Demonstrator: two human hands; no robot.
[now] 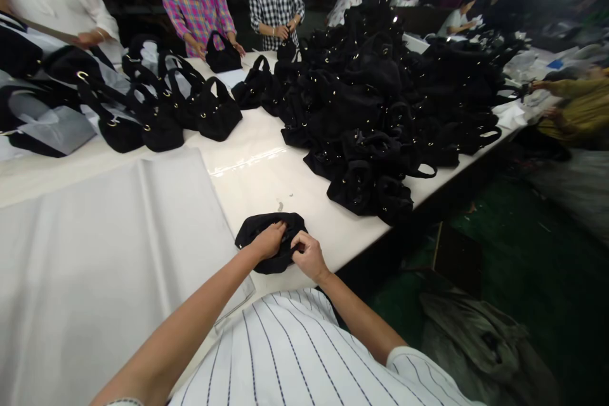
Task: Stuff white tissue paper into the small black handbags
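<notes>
A small black handbag (248,228) lies mouth-up near the front edge of the table. My left hand (270,241) reaches into its opening, fingers stretched forward against the dark inside; their tips are partly hidden. On the bag's right side, my right hand (309,255) is closed, pinching the rim between thumb and fingers. What lies deeper in the bag is too dark to make out.
A large heap of black handbags (361,89) covers the table's far right. Bags with pale stuffing (52,117) stand at the far left. White sheeting (104,254) spreads left of me. Co-workers (276,3) stand across the white table (266,171); one handles a bag.
</notes>
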